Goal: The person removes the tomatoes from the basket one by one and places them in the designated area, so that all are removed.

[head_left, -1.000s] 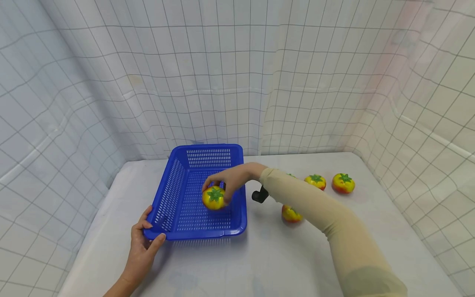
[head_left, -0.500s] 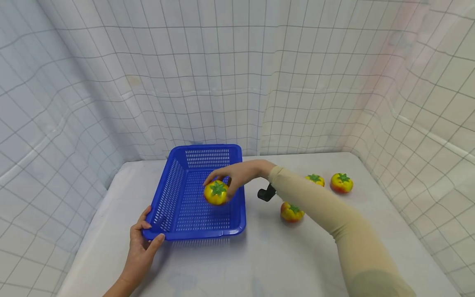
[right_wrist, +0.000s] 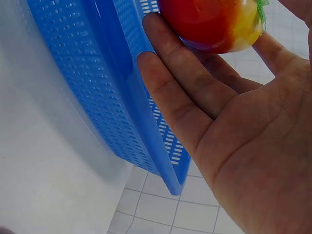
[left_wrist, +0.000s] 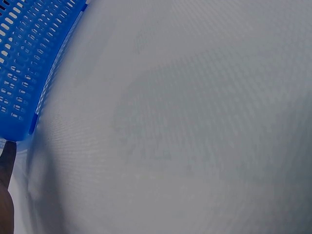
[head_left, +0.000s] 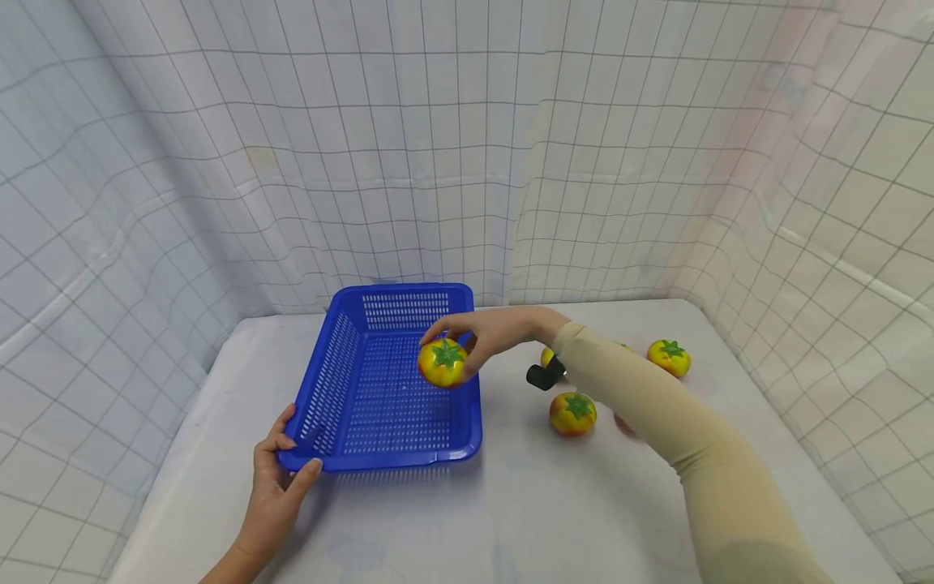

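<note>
My right hand (head_left: 496, 331) pinches a yellow-and-red toy tomato (head_left: 442, 362) with a green leafy top. It holds the tomato over the right side of a blue plastic basket (head_left: 379, 462), high near the rim. In the right wrist view, the tomato's red underside (right_wrist: 209, 24) sits between thumb and fingers, while two fingers extend beside the basket wall (right_wrist: 80, 63). At the basket's near left corner my left hand (head_left: 273, 478) grips the rim, thumb at the front and fingers at the left side. The left wrist view shows only a finger (left_wrist: 7, 161) at the basket's corner.
On the white table (head_left: 511, 519) right of the basket lie several more toy tomatoes, such as a near tomato (head_left: 572, 414) and a far tomato (head_left: 669, 358); the right sleeve (head_left: 649, 397) partly hides others. A black wrist device (head_left: 546, 375) hangs under the right wrist. Grid-patterned cloth (head_left: 438, 162) surrounds the table.
My right hand has moved right and away with the tomato, from over the basket's middle to near its right rim. My left hand keeps its grip on the corner.
</note>
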`<state>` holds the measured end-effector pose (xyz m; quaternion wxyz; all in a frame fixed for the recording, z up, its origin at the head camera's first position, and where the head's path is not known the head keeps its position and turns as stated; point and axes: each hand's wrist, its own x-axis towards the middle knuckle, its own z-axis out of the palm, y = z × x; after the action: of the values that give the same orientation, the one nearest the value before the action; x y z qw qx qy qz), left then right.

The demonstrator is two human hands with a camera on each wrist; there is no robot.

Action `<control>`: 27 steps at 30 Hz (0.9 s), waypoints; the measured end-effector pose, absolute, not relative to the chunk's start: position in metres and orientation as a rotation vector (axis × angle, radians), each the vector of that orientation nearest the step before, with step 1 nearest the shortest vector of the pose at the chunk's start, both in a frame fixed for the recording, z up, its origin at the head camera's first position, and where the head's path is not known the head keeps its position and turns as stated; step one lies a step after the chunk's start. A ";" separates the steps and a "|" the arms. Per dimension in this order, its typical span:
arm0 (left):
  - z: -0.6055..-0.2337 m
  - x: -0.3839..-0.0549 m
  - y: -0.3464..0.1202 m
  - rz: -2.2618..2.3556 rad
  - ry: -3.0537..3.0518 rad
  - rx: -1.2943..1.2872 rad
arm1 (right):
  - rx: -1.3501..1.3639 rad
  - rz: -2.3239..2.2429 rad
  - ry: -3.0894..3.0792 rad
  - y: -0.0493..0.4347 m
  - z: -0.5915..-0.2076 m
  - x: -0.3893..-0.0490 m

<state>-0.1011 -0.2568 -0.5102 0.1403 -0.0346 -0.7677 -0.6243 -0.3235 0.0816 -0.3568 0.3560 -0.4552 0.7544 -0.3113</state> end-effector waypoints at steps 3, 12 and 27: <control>-0.510 -0.097 -0.255 -1.816 -2.193 -0.115 | -1.177 -0.812 1.953 0.089 -0.354 -0.322; -0.510 -0.086 -0.247 -1.801 -2.188 -0.101 | -1.170 -0.797 1.994 0.114 -0.347 -0.314; -0.512 -0.087 -0.247 -1.808 -2.181 -0.102 | -1.021 -0.790 2.083 0.146 -0.345 -0.309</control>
<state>-0.0869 -0.2471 -0.5118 0.1531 -0.0357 -0.7603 -0.6302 -0.3093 0.1464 -0.3453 0.3384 -0.3921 0.7998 -0.3034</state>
